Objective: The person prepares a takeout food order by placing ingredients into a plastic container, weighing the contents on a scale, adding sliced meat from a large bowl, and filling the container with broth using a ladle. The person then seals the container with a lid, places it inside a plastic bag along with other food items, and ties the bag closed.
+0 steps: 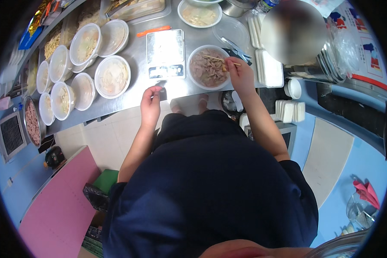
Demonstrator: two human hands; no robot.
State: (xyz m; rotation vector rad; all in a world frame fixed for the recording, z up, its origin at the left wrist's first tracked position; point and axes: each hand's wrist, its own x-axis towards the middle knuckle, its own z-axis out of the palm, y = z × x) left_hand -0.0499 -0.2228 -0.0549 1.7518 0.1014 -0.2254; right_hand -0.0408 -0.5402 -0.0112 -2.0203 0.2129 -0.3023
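My right hand (240, 75) grips wooden chopsticks (213, 58) at the right rim of a round plastic bowl (191, 77). Their tips reach over the cooked sliced meat (208, 69) that fills it. At the counter's front edge is my left hand (151, 104), its fingers loosely curled with a gap to the thumb and nothing visible in them. A digital kitchen scale (165, 48) lies between the hands, a little farther back, with nothing on its plate. Behind it lies an orange-handled tool (153, 31), perhaps a knife.
Several lidded plastic bowls of food (113, 76) crowd the steel counter (138, 93) on the left. A metal bowl of meat (32, 121) stands at far left. Clear lids (230, 32), scissors (235, 50) and stacked white containers (269, 69) lie right. Another bowl (200, 14) stands behind.
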